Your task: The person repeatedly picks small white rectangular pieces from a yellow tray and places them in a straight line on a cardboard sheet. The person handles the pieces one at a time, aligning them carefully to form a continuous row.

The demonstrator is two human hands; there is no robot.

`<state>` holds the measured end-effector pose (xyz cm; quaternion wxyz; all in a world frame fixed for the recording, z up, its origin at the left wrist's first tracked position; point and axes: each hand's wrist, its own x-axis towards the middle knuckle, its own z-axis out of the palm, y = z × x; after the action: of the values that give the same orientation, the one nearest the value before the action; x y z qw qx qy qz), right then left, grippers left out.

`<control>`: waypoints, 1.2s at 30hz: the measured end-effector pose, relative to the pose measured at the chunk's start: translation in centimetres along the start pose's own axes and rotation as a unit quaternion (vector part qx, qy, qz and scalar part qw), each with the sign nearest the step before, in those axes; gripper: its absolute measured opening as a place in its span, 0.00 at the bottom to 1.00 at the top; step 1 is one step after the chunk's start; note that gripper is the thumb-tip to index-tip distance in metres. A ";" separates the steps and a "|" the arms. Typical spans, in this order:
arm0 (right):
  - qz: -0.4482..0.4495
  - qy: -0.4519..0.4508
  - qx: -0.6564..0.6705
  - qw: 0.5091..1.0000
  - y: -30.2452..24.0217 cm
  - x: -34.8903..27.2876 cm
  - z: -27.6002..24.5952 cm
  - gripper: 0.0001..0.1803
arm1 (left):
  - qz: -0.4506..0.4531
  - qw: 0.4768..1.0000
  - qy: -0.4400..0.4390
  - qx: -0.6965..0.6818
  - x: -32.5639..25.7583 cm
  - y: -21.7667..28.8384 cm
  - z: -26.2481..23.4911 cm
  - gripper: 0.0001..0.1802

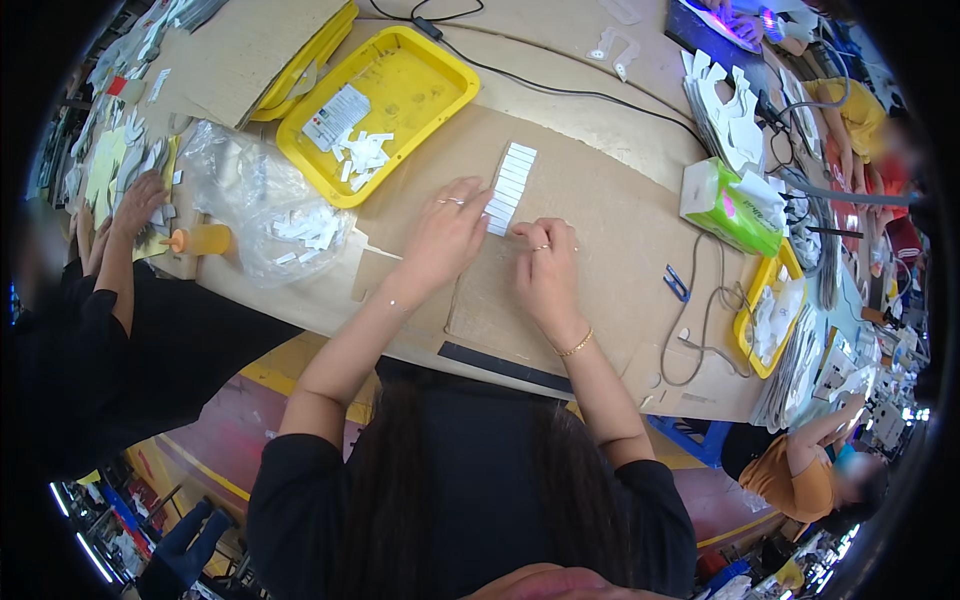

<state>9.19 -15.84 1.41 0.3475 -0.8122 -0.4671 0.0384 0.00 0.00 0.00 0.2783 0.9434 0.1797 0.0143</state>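
Left hand [447,232]: fingers bunched at left edge of white strips [518,168]. Right hand [547,262]: fingers curled by their near end. Can't tell if either grips. Strips lie in a column on cardboard [600,200]; yellow tray [412,82] far left.

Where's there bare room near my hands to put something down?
There's bare cardboard right of the white strips, between your right hand and the green tissue pack. It's crowded left, with the plastic bag and orange bottle.
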 end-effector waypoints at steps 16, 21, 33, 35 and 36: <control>0.037 0.022 0.064 0.997 0.2 -2.8 -1.7 0.20 | 0.111 0.986 0.126 -0.020 3.6 0.3 2.1 0.39; 0.038 0.025 0.104 0.994 -1.1 -3.0 -3.0 0.19 | 0.060 0.954 0.220 -0.194 2.1 -2.0 -1.6 0.27; 0.015 -0.020 0.106 0.994 -0.7 -4.2 -3.4 0.10 | -0.207 0.976 0.064 -0.002 3.5 -13.1 -15.3 0.20; 0.032 -0.010 0.116 0.993 -0.7 -4.4 -3.6 0.10 | -0.194 0.974 0.048 -0.104 0.9 -12.3 -17.1 0.16; 0.047 -0.011 0.125 0.991 -0.6 -4.4 -3.6 0.10 | -0.199 0.968 -0.010 -0.150 -0.9 -11.8 -17.6 0.16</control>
<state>7.68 -20.99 3.38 0.4390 -0.7829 -0.4236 0.1223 -6.95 18.09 8.62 0.4155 0.8364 0.3567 -0.0242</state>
